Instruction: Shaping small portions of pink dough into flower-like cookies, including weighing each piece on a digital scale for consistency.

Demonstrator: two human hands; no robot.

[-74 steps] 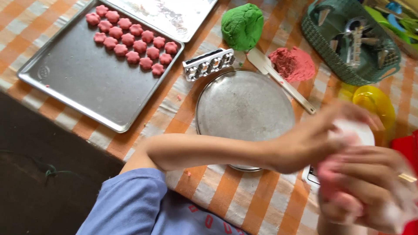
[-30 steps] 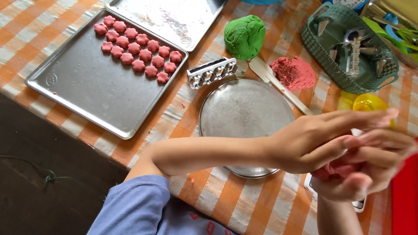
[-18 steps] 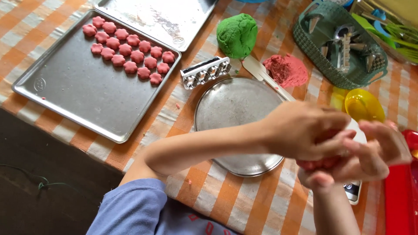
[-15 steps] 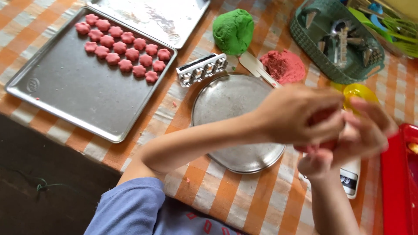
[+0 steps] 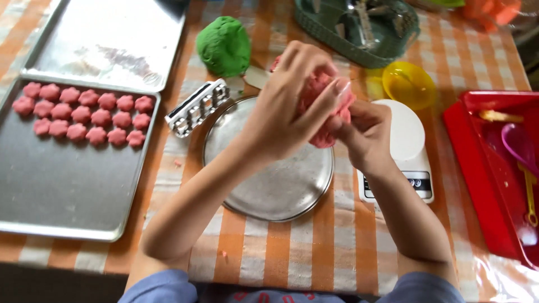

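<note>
Pink dough lump (image 5: 325, 120) clamped between left hand (image 5: 286, 106) and right hand (image 5: 368, 132), both grips closed, above round metal plate (image 5: 269, 185).

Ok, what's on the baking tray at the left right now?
The baking tray holds pink flower-shaped dough pieces in three rows at its far end; the rest is bare metal. Its left edge is cut off by the frame, so anything there is unseen.
</note>
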